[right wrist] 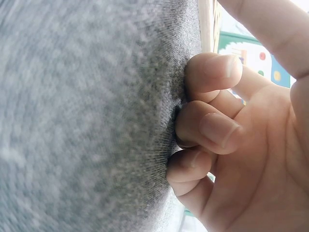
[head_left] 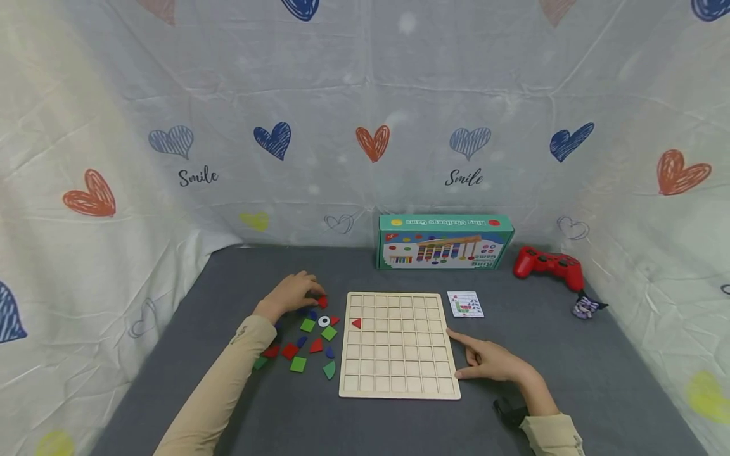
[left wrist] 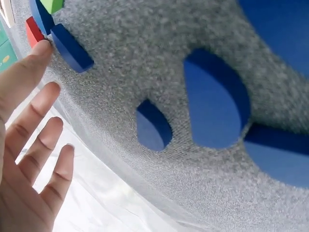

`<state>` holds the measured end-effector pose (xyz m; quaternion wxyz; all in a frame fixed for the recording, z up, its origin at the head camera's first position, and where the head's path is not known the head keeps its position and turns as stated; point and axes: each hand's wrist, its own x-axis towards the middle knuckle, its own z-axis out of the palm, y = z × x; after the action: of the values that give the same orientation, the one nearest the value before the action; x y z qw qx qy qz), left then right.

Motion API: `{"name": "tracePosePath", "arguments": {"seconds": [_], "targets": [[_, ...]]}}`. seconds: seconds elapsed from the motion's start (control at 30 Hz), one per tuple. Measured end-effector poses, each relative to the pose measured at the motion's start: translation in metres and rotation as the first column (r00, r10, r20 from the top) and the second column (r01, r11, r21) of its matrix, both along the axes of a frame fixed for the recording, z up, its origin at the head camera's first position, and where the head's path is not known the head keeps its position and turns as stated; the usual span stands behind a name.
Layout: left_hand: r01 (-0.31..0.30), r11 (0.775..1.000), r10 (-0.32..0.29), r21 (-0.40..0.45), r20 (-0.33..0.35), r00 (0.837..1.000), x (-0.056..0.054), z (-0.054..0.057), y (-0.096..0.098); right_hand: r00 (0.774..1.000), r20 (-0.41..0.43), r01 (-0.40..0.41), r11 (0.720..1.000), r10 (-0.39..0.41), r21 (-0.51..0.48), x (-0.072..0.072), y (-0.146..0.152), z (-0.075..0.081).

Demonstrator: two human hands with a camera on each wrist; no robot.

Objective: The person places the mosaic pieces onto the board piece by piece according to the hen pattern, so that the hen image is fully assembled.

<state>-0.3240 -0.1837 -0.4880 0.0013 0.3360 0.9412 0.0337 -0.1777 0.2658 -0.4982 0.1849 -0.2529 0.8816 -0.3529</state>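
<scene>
At left, over a dark grey cloth tabletop point(head_left: 399, 427), a left hand point(head_left: 291, 295) in a beige sleeve point(head_left: 225, 364), at the far end of a scatter of small coloured pieces point(head_left: 289, 351). Thumb and forefinger drawn together at a small red piece point(head_left: 322, 302), shape unclear, apparently in a light pinch; other fingers loosely extended, bearing nothing. Nearer, loose blue half-rounds point(left wrist: 215, 104), flat green squares point(head_left: 298, 364) and a small white ring point(head_left: 320, 321), probably spread on this side for easy picking.

At centre, a pale wooden board point(head_left: 396, 344) with a grid of square cells, flat on the cloth, one flat red triangle point(head_left: 357, 323) in a cell toward the far left. Beyond, a green printed cardboard box point(head_left: 445, 244), perhaps stood back for working room.

Just right of the board's far corner, a small white printed card point(head_left: 466, 304), face up, likely for easy viewing. Nearer, a right hand point(head_left: 490, 361): forefinger and thumb straight and spread, tips at the board's right edge, presumably to steady it; remaining fingers curled under, no object visible in grasp. Farthest right, a red plastic game controller point(head_left: 549, 266) and, just nearer, a small purple-and-white figure point(head_left: 586, 307), apparently set aside.
</scene>
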Motion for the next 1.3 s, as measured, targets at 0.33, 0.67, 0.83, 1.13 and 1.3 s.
{"name": "tracePosePath", "arguments": {"seconds": [0.33, 0.67, 0.83, 1.13, 1.3], "targets": [[-0.026, 0.998, 0.029, 0.052, -0.066, 0.997, 0.006, 0.002, 0.007, 1.0, 0.007, -0.001, 1.0, 0.001, -0.018, 0.001, 0.0, -0.001], [-0.051, 0.99, 0.07, 0.128, -0.143, 0.987, 0.011, -0.001, 0.02, 1.0, 0.004, 0.01, 1.0, -0.01, 0.0, 0.001, -0.001, -0.001], [-0.069, 0.985, 0.094, 0.16, -0.153, 0.984, 0.015, 0.001, 0.031, 1.0, -0.003, 0.006, 1.0, -0.006, -0.005, 0.001, 0.0, -0.002], [-0.1, 0.981, 0.123, 0.166, -0.136, 0.983, 0.024, 0.004, 0.048, 1.0, 0.003, 0.006, 1.0, -0.006, -0.008, 0.0, 0.0, -0.002], [-0.079, 0.98, 0.103, 0.185, -0.123, 0.987, 0.028, 0.005, 0.056, 1.0, 0.007, 0.009, 1.0, -0.009, -0.003, -0.001, 0.0, -0.002]]}}
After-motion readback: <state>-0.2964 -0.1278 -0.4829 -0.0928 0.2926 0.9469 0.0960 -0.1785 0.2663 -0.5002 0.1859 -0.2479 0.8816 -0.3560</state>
